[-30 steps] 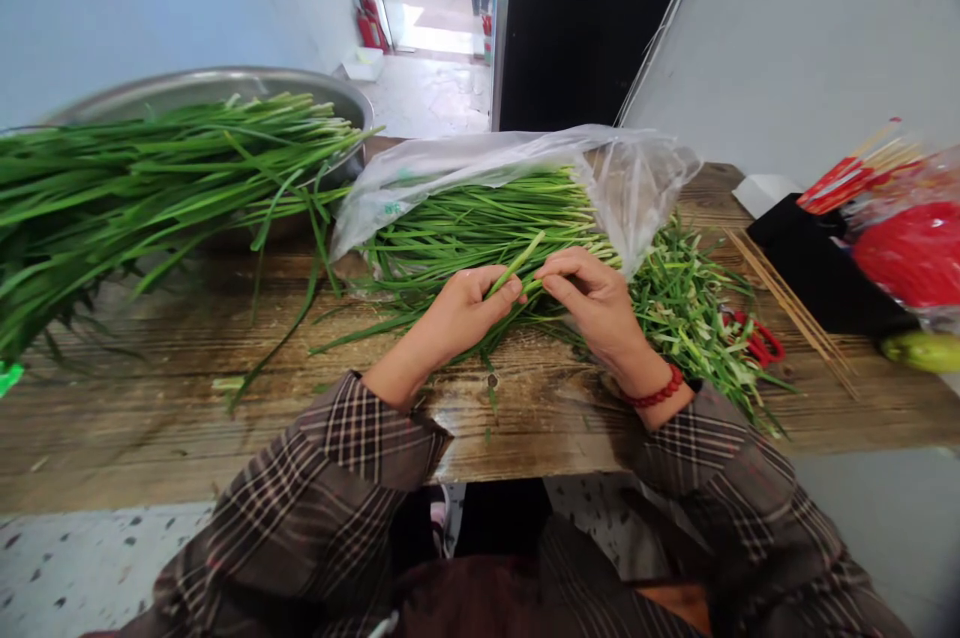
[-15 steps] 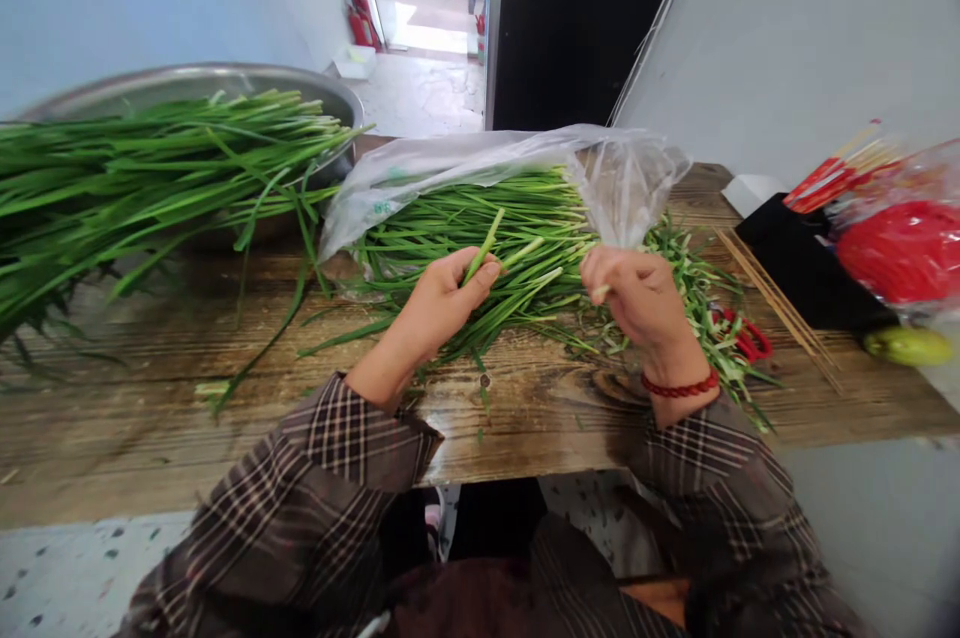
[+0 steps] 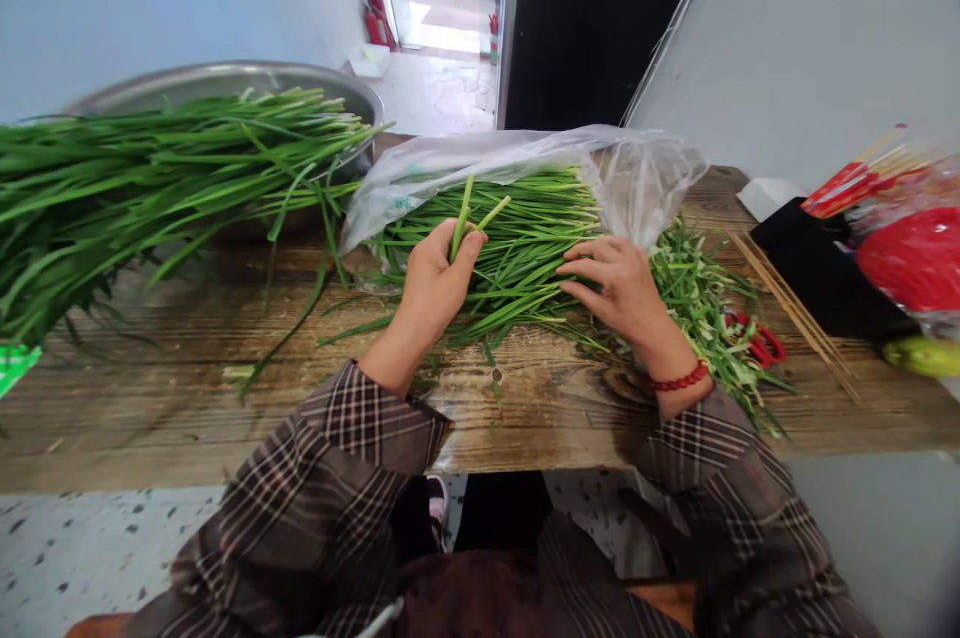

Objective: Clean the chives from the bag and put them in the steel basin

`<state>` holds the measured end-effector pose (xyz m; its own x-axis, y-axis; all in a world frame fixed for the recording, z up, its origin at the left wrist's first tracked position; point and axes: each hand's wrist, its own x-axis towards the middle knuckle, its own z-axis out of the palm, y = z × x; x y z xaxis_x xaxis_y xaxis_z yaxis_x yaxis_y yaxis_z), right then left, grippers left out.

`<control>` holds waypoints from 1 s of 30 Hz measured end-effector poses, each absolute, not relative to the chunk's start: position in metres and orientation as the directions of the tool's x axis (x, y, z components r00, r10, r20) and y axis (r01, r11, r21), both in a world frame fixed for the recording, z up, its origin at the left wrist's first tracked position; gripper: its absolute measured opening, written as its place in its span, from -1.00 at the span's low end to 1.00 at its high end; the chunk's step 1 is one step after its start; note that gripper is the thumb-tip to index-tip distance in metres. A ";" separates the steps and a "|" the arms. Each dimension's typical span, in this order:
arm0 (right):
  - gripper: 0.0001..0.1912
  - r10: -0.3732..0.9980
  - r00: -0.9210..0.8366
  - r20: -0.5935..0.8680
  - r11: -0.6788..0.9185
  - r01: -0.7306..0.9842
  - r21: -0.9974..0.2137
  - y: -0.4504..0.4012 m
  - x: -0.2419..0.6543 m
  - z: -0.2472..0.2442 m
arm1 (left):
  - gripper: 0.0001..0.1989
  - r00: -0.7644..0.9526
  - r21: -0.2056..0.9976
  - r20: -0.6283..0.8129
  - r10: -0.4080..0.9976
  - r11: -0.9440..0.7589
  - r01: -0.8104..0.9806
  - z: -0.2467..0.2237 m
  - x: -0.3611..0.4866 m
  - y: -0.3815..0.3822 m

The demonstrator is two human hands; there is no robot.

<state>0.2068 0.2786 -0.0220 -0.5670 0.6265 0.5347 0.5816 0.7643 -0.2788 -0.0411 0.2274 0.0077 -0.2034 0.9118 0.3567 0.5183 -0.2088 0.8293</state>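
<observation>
Head view: stalks (image 3: 463, 212) slender, bright green; splayed in left hand (image 3: 437, 280).

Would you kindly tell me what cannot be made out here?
All in the head view:
Held stalks: lower ends hidden by left hand.
Metal basin: floor covered by garlic chives.
Garlic chives: some tips beyond left edge.
Plastic bag: green print too small.

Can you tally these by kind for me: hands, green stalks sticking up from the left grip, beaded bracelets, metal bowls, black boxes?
Hands, left and right: 2
Held stalks: 2
Bracelet: 1
Bowl: 1
Black box: 1
Total: 7
</observation>
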 end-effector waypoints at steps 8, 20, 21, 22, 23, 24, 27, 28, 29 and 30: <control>-0.83 0.626 -0.638 0.449 0.769 0.602 -0.215 0.275 0.211 -0.015 | -0.70 -0.100 0.813 0.347 0.932 -0.246 0.527 0.006 -0.039 0.226; -0.87 0.635 -0.620 0.461 0.758 0.614 -0.218 0.272 0.207 -0.009 | -0.66 0.006 0.821 0.331 0.944 -0.291 0.492 0.001 -0.033 0.225; -0.86 0.630 -0.601 0.492 0.769 0.570 -0.288 0.272 0.207 -0.009 | -0.66 0.009 0.814 0.334 0.943 -0.293 0.501 0.001 -0.033 0.225; -0.85 0.631 -0.577 0.519 0.774 0.516 -0.368 0.272 0.205 -0.009 | -0.66 0.015 0.809 0.335 0.942 -0.296 0.508 0.001 -0.033 0.225; -0.85 0.641 -0.546 0.539 0.767 0.459 -0.448 0.272 0.204 -0.009 | -0.67 0.027 0.808 0.331 0.943 -0.298 0.508 0.001 -0.032 0.224; -0.85 0.662 -0.511 0.549 0.748 0.408 -0.523 0.271 0.201 -0.009 | -0.67 0.046 0.813 0.322 0.946 -0.300 0.499 0.001 -0.031 0.224; -0.87 0.749 -0.394 0.533 0.656 0.328 -0.679 0.266 0.193 -0.009 | -0.66 0.122 0.840 0.283 0.951 -0.308 0.447 0.002 -0.027 0.221; -0.87 0.769 -0.364 0.525 0.632 0.317 -0.707 0.264 0.190 -0.009 | -0.66 0.144 0.846 0.275 0.950 -0.311 0.433 0.002 -0.026 0.221; -0.87 0.782 -0.342 0.520 0.616 0.308 -0.725 0.262 0.187 -0.010 | -0.66 0.166 0.851 0.264 0.950 -0.310 0.423 0.003 -0.024 0.220; -0.86 0.790 -0.327 0.519 0.608 0.300 -0.736 0.261 0.185 -0.010 | -0.65 0.183 0.860 0.248 0.951 -0.303 0.411 0.003 -0.023 0.219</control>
